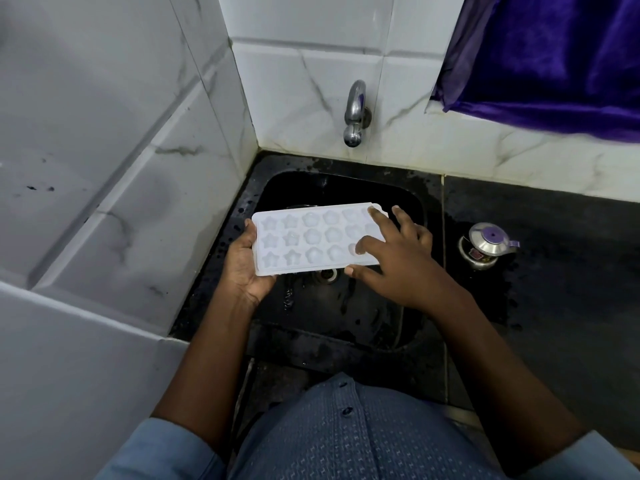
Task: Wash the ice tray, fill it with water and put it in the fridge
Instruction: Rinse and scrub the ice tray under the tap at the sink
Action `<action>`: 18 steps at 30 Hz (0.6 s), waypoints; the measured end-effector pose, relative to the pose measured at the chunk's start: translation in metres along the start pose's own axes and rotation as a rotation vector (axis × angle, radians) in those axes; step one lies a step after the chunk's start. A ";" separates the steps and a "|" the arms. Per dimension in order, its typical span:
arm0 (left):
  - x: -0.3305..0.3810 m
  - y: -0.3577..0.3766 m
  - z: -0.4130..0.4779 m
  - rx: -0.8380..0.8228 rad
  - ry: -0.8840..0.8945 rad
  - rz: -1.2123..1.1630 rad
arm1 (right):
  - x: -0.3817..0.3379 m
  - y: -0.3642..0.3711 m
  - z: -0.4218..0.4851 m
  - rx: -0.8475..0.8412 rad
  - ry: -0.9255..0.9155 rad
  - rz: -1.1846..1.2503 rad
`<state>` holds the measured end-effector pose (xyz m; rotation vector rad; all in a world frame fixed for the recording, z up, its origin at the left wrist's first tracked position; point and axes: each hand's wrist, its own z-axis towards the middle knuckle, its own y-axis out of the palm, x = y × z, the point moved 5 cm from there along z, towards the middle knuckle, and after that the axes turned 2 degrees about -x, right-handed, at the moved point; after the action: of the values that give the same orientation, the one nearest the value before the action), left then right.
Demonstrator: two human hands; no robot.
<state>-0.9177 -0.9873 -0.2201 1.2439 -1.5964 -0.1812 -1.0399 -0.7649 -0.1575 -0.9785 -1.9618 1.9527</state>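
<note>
A white ice tray (311, 239) with star and round moulds hangs level over the black sink (346, 306). My left hand (244, 263) grips its left end from underneath, thumb on the rim. My right hand (391, 252) lies over the tray's right end with spread, nearly straight fingers touching the moulds. The steel tap (355, 114) sticks out of the tiled wall behind and above the tray; no water runs from it.
The sink drain (325, 274) shows just below the tray. A small steel pot with a purple-knobbed lid (486, 245) stands on the wet black counter (554, 271) to the right. White tiled walls close in on the left and back. A purple curtain (554, 57) hangs top right.
</note>
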 end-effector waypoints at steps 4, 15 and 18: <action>-0.001 -0.001 0.000 -0.007 -0.003 -0.004 | -0.005 0.003 -0.003 -0.002 -0.034 0.023; -0.001 -0.004 0.002 0.006 0.006 0.015 | -0.003 0.005 -0.006 0.010 -0.017 0.042; -0.001 -0.005 0.002 0.005 0.005 0.008 | 0.000 0.003 -0.008 -0.007 0.012 0.066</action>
<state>-0.9162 -0.9896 -0.2241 1.2401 -1.5987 -0.1694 -1.0337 -0.7587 -0.1598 -1.0677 -1.9549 1.9706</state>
